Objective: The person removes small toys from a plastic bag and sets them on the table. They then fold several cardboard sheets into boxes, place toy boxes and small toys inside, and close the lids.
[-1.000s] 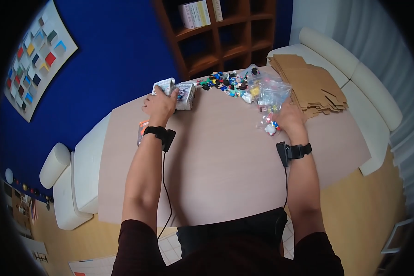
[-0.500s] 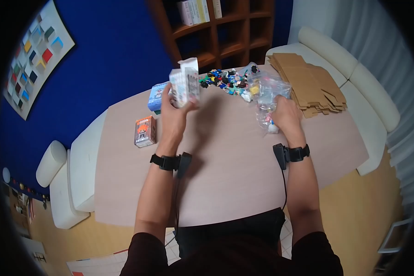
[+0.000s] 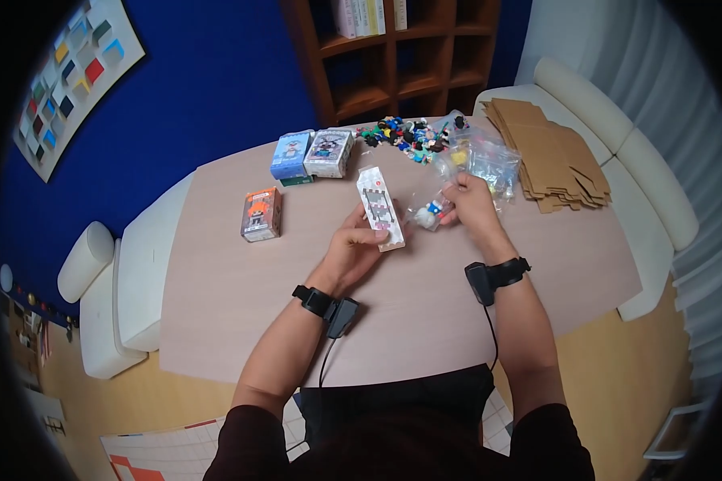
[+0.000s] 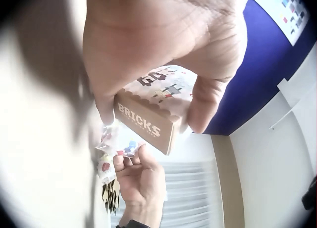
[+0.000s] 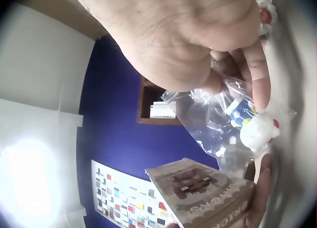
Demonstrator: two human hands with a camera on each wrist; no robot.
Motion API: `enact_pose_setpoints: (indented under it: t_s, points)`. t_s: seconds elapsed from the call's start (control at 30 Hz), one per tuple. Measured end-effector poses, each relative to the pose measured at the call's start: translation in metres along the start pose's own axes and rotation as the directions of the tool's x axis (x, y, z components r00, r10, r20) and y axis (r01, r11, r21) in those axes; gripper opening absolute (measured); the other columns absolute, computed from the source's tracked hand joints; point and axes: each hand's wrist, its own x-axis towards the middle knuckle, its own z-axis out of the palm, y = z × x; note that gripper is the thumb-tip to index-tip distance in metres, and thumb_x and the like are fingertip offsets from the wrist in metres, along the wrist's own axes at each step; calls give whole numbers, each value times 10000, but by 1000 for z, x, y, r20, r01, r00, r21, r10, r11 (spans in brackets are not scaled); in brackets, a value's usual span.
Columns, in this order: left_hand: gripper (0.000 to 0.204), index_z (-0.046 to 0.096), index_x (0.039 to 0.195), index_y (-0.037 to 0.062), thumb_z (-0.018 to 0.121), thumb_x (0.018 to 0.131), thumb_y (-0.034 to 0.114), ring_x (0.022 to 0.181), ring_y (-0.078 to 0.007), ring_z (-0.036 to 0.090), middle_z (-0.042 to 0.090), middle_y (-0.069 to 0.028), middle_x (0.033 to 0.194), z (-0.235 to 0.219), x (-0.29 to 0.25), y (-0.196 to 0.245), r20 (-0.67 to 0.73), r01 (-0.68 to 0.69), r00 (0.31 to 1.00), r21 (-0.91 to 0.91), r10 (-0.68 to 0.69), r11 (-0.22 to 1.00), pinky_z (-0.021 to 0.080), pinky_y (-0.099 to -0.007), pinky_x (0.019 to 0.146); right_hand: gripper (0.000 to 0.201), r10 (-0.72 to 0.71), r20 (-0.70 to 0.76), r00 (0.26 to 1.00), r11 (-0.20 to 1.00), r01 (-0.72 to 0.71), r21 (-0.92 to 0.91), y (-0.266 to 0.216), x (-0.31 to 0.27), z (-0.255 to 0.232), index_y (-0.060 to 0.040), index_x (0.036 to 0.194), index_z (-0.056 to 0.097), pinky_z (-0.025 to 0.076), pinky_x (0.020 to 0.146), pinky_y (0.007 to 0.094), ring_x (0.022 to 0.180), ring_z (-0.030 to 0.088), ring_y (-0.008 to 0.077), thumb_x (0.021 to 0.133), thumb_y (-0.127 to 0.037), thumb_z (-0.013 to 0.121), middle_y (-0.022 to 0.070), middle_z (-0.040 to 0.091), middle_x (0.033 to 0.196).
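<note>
My left hand (image 3: 353,255) grips a narrow white box with a pixel picture (image 3: 379,204), thumb across its lower front, tilted over the middle of the table. In the left wrist view the brown end of this box (image 4: 144,123) reads BRICKS. Just to the right, my right hand (image 3: 481,210) pinches a clear plastic bag (image 5: 198,120) between thumb and fingers. Inside the bag is a small white-headed figurine (image 5: 257,132) in blue with yellow spots. The bag hangs close beside the box.
A blue box (image 3: 290,156) and a white picture box (image 3: 329,152) stand side by side at the back left, an orange-printed box (image 3: 261,215) nearer. Several small figures (image 3: 405,138) lie heaped at the back, beside clear bags (image 3: 497,164). Flat cardboard (image 3: 547,152) is stacked at right.
My left hand has brought the white box from the back left to the middle, uncovering the boxes there. My right hand has drawn the bagged figurine leftward, away from the other bags.
</note>
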Motion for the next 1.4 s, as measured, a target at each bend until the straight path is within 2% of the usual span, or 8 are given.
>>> enact_pose_setpoints:
  t_s: [0.33,0.53,0.73,0.83,1.0,1.13,1.23,1.4]
  points:
    - [815,376,1611,14,713,869,4,1435,-428,566,534,-213,1552,2,-6,1,21,-2,1000,-175,6,984,447,-667,1240,742,-393,-8,920,891,378,-251,-5,-20,33,-145,1590,560,628,709,315,817,739,190,893,8,766,243,666,1356]
    - [797,398,1602,25,714,871,15,1411,-389,596,563,-210,1541,-1,-9,8,5,-58,998,-155,60,986,468,-634,1226,785,-382,319,867,763,491,-421,-2,-25,33,-75,1546,613,621,887,408,919,745,318,809,-63,884,244,632,1459]
    - [850,394,1597,67,769,838,-8,1378,-327,624,591,-174,1521,-7,-6,8,14,-105,994,105,105,989,522,-509,1169,634,-107,337,935,878,248,-410,-6,-24,33,-22,1364,702,562,856,344,958,660,196,766,-64,910,147,658,1395]
    - [933,347,1614,82,818,815,-24,1360,-286,627,595,-154,1493,-7,-7,9,-59,-131,986,298,155,945,529,-474,1148,504,-180,223,958,770,278,-574,-11,-25,30,0,1227,706,560,1028,408,1283,661,343,775,-88,912,213,643,1427]
    - [1038,290,1632,57,893,788,14,1370,-258,592,567,-143,1489,3,-7,9,-109,-209,939,575,327,791,490,-444,1180,444,-408,113,906,783,411,-468,11,-6,12,-7,1202,707,561,975,403,1156,680,297,804,-71,892,179,672,1350]
    - [1065,295,1652,45,910,782,54,1403,-260,560,537,-152,1523,14,-10,13,-40,-244,896,787,442,567,471,-438,1203,360,-309,-36,950,945,311,102,-2,-4,1,4,1226,694,558,926,327,1059,690,172,915,-87,851,89,731,1198]
    - [1063,321,1661,50,905,773,60,1408,-275,553,539,-157,1514,1,-4,3,15,-249,854,889,521,383,471,-440,1195,325,-402,-120,908,848,419,326,-36,-21,-5,17,1263,682,552,893,265,1017,683,97,991,-115,802,31,742,1114]
    - [1008,410,1634,66,855,730,11,1367,-357,558,558,-176,1454,15,-8,9,125,-181,805,983,580,40,484,-454,1160,378,-523,25,852,785,470,404,-61,-52,16,15,1302,677,564,871,300,989,701,125,1002,-175,806,54,755,1114]
